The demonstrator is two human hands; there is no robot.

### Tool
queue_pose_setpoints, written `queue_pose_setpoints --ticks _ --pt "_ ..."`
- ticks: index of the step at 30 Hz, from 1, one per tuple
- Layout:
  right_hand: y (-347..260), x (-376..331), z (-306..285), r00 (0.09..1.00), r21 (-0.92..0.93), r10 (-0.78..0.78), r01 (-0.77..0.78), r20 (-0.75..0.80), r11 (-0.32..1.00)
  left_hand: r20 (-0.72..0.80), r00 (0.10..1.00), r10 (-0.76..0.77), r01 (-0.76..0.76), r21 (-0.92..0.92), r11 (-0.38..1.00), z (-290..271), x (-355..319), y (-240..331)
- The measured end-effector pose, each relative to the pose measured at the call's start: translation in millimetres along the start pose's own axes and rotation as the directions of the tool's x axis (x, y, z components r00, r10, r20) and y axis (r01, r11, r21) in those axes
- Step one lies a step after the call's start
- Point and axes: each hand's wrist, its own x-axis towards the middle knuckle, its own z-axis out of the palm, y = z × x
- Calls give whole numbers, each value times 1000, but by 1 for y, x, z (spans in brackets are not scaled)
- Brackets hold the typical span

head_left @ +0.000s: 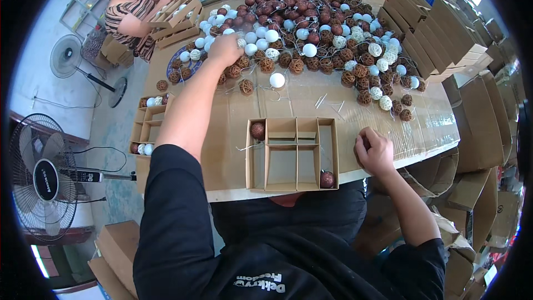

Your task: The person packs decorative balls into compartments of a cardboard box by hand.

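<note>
My left hand [226,51] reaches far across the table to the near left edge of a heap of decorative balls. Its fingers close at a cream wicker ball [241,43]. My right hand [376,151] rests on the table, fingers curled in, with nothing seen in it. Between my arms lies a divided cardboard box [256,161]. One dark red glittery ball [257,130] sits in its far left compartment, another red ball [327,179] in the near right corner. A thin wire sticks out over the box's left wall.
The heap mixes brown wicker balls [296,66], white balls [277,80] and red ones on wires. Another divided box [143,132] with balls stands left. Stacked cardboard trays [444,39] rise at right. Two fans [47,180] stand left. Co-workers [127,19] sit across the table.
</note>
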Motion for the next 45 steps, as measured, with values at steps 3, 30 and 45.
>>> queue_pose_setpoints --ticks 3,30,45 --pt "2 -3 -1 1000 0 -11 11 -20 1000 -60 998 2 -9 -122 993 -21 3 -6" --pt "0 -2 -8 1000 -27 18 -17 24 999 54 968 -246 242 77 967 -39 -17 -108" --pt "2 -2 -3 999 -41 30 -29 25 999 -225 922 -315 344 104 933 11 -9 -124"
